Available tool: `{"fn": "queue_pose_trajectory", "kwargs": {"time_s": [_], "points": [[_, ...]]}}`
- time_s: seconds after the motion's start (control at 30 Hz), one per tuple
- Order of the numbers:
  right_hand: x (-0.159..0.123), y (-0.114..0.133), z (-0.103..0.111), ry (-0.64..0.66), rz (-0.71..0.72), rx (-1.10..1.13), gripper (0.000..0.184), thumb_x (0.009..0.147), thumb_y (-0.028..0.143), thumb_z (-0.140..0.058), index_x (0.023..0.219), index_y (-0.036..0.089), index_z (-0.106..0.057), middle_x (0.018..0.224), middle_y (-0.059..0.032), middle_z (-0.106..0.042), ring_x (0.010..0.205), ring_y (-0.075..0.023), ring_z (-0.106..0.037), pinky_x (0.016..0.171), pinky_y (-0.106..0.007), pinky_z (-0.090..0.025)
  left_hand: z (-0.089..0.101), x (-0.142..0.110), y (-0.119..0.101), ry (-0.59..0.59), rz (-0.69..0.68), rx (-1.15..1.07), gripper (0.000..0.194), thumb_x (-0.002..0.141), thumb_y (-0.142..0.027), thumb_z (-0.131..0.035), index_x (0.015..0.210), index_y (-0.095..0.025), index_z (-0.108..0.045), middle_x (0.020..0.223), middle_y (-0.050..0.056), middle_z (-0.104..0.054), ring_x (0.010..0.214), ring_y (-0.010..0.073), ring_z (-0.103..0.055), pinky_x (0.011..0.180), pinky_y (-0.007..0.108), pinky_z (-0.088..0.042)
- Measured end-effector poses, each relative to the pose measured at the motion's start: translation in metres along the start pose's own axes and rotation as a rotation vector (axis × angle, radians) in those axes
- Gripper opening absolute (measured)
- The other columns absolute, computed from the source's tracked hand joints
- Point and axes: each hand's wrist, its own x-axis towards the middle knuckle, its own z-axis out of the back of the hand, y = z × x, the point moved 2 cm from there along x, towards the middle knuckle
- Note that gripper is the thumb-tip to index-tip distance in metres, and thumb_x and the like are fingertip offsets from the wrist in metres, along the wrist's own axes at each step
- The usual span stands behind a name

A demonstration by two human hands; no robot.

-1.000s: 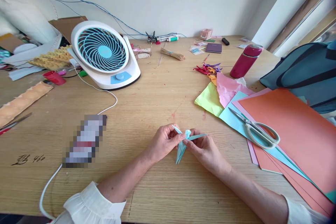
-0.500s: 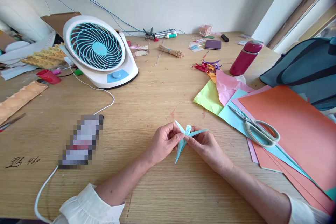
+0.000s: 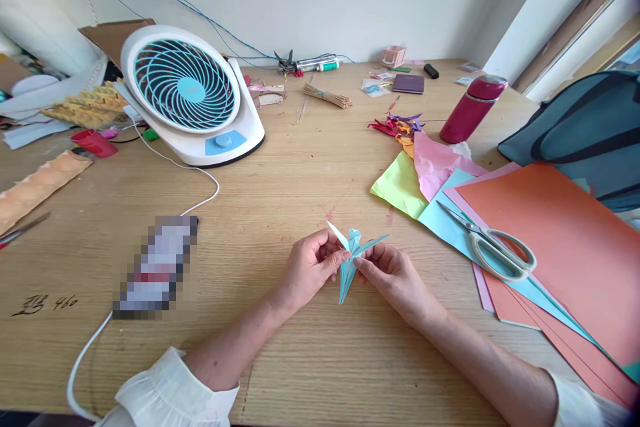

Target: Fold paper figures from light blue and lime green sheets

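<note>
Paper (image 3: 347, 277), pale blue and folded into narrow tips (image 3: 338, 235), is over the desk (image 3: 280, 200), between our left hand (image 3: 311, 264) and right hand (image 3: 397, 275). Each pinches one side of it, probably to steady the middle while the tips stand free. To our right, scissors (image 3: 479, 234) lie on coloured sheets (image 3: 575, 247), likely for easy reach; the fan (image 3: 191, 90) stands farther back on our left, perhaps to face us.

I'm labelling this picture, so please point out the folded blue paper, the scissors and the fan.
Folded blue paper (image 3: 347, 275): head view, on its lower pointed part.
Scissors (image 3: 477, 232): head view, near where blades meet handles.
Fan (image 3: 191, 89): head view, on its blue hub.
</note>
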Motion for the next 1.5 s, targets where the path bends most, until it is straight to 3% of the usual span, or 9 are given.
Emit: {"fn": "queue_pose_trajectory", "kwargs": {"time_s": [0.23,0.4,0.63,0.9,1.2,1.37,1.5], "points": [[0.002,0.003,-0.002,0.014,0.007,0.100,0.040,0.068,0.055,-0.079,0.072,0.019,-0.061,0.064,0.0019,-0.062,0.058,-0.0124,-0.057,0.057,-0.026,-0.047,0.000,-0.002,0.002,-0.079,-0.098,0.164,0.022,0.084,-0.033,-0.068,0.074,-0.017,-0.057,0.066,-0.002,-0.060,0.056,0.0084,-0.052,0.053,0.019,-0.042],[0.003,0.005,-0.003,0.036,-0.008,0.153,0.040,0.065,0.052,-0.083,0.071,0.019,-0.061,0.062,0.0032,-0.061,0.056,-0.0114,-0.056,0.056,-0.025,-0.046,0.000,-0.001,0.006,-0.081,-0.104,0.208,0.024,0.086,-0.038,-0.066,0.076,-0.018,-0.055,0.064,-0.003,-0.055,0.055,0.0087,-0.048,0.052,0.020,-0.039],[0.003,0.004,-0.002,0.060,0.006,0.098,0.039,0.069,0.051,-0.081,0.069,0.018,-0.061,0.061,0.0029,-0.060,0.055,-0.0106,-0.054,0.056,-0.024,-0.045,-0.002,-0.003,0.003,-0.061,-0.127,0.281,0.023,0.089,-0.037,-0.062,0.079,-0.019,-0.053,0.064,-0.004,-0.054,0.055,0.0092,-0.048,0.052,0.021,-0.038],[0.003,-0.009,-0.005,0.125,0.042,0.102,0.039,0.072,0.053,-0.078,0.076,0.018,-0.061,0.069,0.0008,-0.062,0.063,-0.0129,-0.056,0.060,-0.026,-0.045,-0.004,-0.006,0.003,-0.064,-0.284,0.412,0.010,0.093,-0.027,-0.056,0.088,-0.020,-0.050,0.071,-0.004,-0.058,0.061,0.0089,-0.053,0.059,0.020,-0.041],[-0.002,-0.007,-0.008,0.165,0.064,-0.106,0.031,0.079,0.046,-0.071,0.076,0.017,-0.059,0.069,0.0011,-0.055,0.063,-0.0125,-0.047,0.058,-0.025,-0.038,-0.007,-0.009,0.001,-0.068,-0.289,0.337,0.012,0.094,-0.027,-0.056,0.088,-0.020,-0.048,0.071,-0.005,-0.056,0.062,0.0078,-0.052,0.058,0.017,-0.041],[-0.004,-0.005,-0.008,0.130,0.063,-0.251,0.032,0.081,0.042,-0.067,0.066,0.018,-0.052,0.060,0.0041,-0.042,0.057,-0.0099,-0.035,0.051,-0.024,-0.029,-0.008,-0.009,0.000,-0.030,-0.301,0.312,0.012,0.095,-0.027,-0.054,0.087,-0.019,-0.051,0.074,-0.004,-0.058,0.064,0.0078,-0.053,0.060,0.017,-0.042],[-0.004,-0.004,-0.009,0.114,0.074,-0.269,0.033,0.081,0.045,-0.067,0.070,0.018,-0.055,0.062,0.0038,-0.044,0.057,-0.0102,-0.037,0.052,-0.024,-0.032,-0.008,-0.009,0.000,-0.039,-0.270,0.301,0.015,0.094,-0.029,-0.056,0.084,-0.019,-0.051,0.069,-0.005,-0.055,0.060,0.0081,-0.051,0.057,0.018,-0.040]]}}
